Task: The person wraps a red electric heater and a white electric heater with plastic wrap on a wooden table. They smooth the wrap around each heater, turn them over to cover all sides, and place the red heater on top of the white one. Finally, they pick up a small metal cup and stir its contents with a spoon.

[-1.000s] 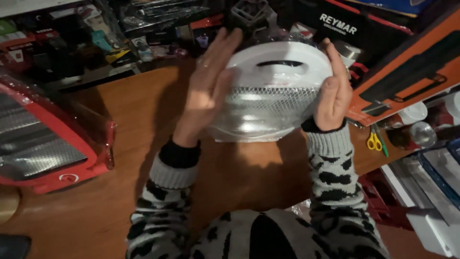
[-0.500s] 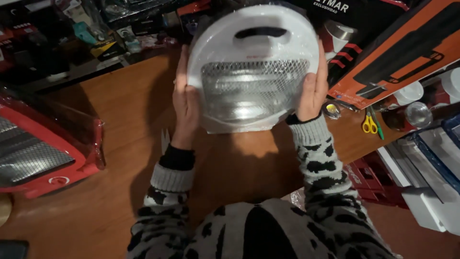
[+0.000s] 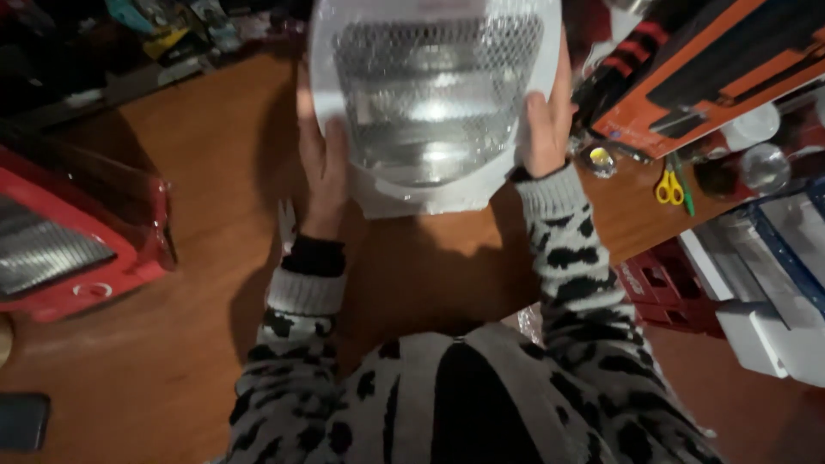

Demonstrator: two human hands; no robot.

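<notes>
I hold a round white electric heater (image 3: pixel 434 103) with a metal mesh grille and shiny reflector upright over the wooden table (image 3: pixel 198 172). Its grille faces me and its top runs out of the frame. My left hand (image 3: pixel 320 163) grips its left rim, fingers pointing up along the white casing. My right hand (image 3: pixel 546 120) clasps the right rim. Both sleeves have a grey and black spotted pattern.
A red heater (image 3: pixel 69 249) wrapped in clear plastic lies at the left edge. An orange and black box (image 3: pixel 713 77) leans at the upper right, with yellow-handled scissors (image 3: pixel 669 185) below it. White and blue boxes (image 3: pixel 773 266) and a red crate (image 3: pixel 666 292) stand at right. A dark phone (image 3: pixel 21 421) lies bottom left.
The white heater has come up and closer to me, tipping so its grille faces me more fully. Both hands slid down its sides and stayed on the rim.
</notes>
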